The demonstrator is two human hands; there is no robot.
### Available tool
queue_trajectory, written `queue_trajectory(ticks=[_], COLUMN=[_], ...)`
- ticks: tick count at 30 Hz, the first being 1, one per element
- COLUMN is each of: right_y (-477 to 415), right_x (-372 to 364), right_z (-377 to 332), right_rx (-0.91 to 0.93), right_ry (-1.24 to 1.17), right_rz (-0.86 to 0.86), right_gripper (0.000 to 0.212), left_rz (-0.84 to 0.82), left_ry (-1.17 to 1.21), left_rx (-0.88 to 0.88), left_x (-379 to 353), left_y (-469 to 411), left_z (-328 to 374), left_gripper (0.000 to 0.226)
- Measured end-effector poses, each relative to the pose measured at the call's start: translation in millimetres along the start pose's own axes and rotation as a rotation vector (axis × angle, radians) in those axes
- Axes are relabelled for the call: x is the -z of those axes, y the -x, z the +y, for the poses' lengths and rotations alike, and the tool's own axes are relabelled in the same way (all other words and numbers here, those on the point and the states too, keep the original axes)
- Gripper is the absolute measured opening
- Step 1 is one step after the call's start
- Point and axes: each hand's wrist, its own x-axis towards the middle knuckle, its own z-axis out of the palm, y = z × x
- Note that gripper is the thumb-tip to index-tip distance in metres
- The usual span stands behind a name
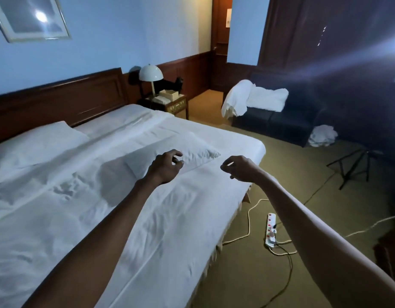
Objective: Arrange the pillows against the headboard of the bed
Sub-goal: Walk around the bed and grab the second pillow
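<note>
A white pillow [36, 147] lies at the left, its far edge close to the dark wooden headboard [65, 101]. A second white pillow [192, 152] lies flat further down the bed [125, 218], near its right edge. My left hand [165, 165] hovers over the near end of that second pillow, fingers curled and apart, holding nothing. My right hand [238, 167] hangs over the bed's right edge, just right of the same pillow, fingers loosely bent and empty.
A bedside table [172, 103] with a white lamp [151, 74] stands beyond the bed. White linen [254, 98] is draped on a dark sofa [281, 123]. A power strip [271, 230] and cables lie on the carpet, near a tripod [356, 165].
</note>
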Motion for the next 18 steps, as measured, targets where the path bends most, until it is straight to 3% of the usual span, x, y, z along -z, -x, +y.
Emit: queue_trajectory(ticks=[7,18], right_y=[-148.7,-295.9], right_x=[38.7,32.7], right_z=[-55.9,-99.3], right_rx=[-0.009,0.023], right_ry=[-0.041,-0.011], right_rz=[0.061,-0.059], right_gripper=[0.024,0.024], left_rz=[0.002,0.007], left_ry=[-0.012,0.023], left_rx=[-0.02,0.094], left_x=[37.5,59.8], left_y=[-160.4,-264.6], left_z=[-24.1,-90.9], left_gripper=[0.033,0.038])
